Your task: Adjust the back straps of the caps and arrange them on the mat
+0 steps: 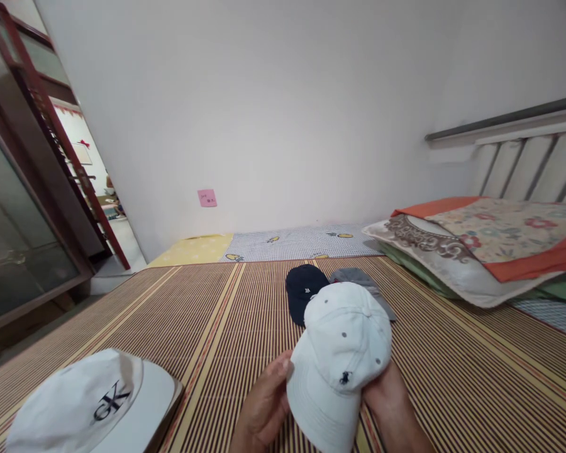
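A white baseball cap [344,343] with a small dark emblem is held up between my two hands, its brim tilted down toward me. My left hand [266,399] pinches the brim's left edge between thumb and fingers. On the other side, my right hand [391,399] grips the cap's crown from below, its fingers mostly hidden behind the fabric. Just beyond lie a navy cap [302,289] and a grey cap [358,277], the grey one partly covered by the white cap. At lower left rests another white cap [85,402] with black "CK" lettering, brim pointing right.
A striped bamboo mat [207,352] covers the bed. Pillows with a floral orange-edged cover [500,233] are stacked at right, near a radiator [532,163]. Patterned cloth [292,244] runs along the wall. A doorway with a reddish frame [66,138] stands at left.
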Demonstrator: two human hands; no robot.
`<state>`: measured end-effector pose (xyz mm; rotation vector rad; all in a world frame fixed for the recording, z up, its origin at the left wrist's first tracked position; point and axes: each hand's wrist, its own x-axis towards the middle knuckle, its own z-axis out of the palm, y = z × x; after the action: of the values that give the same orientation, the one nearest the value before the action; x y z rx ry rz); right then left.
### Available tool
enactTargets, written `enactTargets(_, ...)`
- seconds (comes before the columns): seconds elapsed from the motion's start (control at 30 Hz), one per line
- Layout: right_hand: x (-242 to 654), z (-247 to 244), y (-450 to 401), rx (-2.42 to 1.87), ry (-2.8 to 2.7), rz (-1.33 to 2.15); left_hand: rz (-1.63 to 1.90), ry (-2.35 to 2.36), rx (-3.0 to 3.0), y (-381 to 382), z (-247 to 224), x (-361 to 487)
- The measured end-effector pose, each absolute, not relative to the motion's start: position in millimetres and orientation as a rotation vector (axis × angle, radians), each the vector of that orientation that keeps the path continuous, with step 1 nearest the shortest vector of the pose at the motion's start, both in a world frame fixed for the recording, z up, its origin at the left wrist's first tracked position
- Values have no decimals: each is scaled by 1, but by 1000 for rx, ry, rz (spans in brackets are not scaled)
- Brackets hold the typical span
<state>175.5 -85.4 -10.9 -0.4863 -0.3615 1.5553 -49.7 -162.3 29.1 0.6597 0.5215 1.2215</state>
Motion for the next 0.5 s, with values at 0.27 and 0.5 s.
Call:
enactTargets(0.27,200,-6,-77,-614,-205,1416,976,661,839,-167,27,-36)
enactTargets(0.5,212,-10,-77,-558,-225,1341,962,650,718,-167,15,-23)
